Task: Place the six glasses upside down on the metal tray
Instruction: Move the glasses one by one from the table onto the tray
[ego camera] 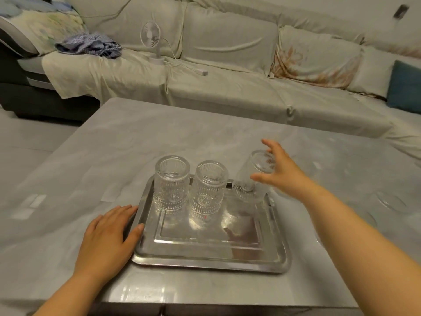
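A shiny metal tray (211, 258) lies on the grey table. Two ribbed clear glasses stand upside down along its back edge: one at the back left (171, 185) and one in the middle (209, 190). A third glass (249, 190) is tilted over the tray's back right corner, rim down and blurred. My right hand (281, 169) grips its upper end, with the thumb on the near side and the fingers spread over the far side. My left hand (109, 238) lies flat on the table, its thumb touching the tray's left rim.
Faint blurred clear glass shapes (391, 201) show on the table to the right of the tray. Behind the table (91, 167) runs a covered sofa (227, 71) with a small white fan (151, 39) and a striped cloth (91, 45) on it.
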`<action>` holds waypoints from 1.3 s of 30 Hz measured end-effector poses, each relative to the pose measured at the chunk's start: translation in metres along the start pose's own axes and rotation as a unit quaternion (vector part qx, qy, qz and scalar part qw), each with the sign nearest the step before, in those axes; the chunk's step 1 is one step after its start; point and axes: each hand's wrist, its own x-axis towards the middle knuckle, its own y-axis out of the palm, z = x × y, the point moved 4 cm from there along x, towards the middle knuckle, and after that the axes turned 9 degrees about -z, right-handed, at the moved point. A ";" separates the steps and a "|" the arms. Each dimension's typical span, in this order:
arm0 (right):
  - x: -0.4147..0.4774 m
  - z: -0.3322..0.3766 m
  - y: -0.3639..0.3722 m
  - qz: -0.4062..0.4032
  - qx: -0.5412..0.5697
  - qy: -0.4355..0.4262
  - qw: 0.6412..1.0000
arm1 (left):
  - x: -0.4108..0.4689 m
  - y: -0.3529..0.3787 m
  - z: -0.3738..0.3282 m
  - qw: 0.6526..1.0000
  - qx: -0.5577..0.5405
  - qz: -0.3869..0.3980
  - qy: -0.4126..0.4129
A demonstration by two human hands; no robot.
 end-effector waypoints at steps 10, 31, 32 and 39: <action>-0.018 -0.009 0.020 0.067 -0.044 0.038 0.996 | -0.002 -0.004 -0.002 1.000 0.004 0.007 -0.007; -0.002 -0.064 -0.045 -0.186 -0.100 0.182 0.960 | -0.003 -0.008 -0.007 1.000 0.010 0.016 -0.012; 0.000 -0.067 -0.045 -0.171 -0.094 0.195 0.961 | -0.003 -0.008 -0.007 1.000 0.010 0.016 -0.013; 0.012 -0.079 -0.037 -0.144 -0.072 0.218 0.963 | -0.003 -0.008 -0.008 1.000 0.019 0.012 -0.014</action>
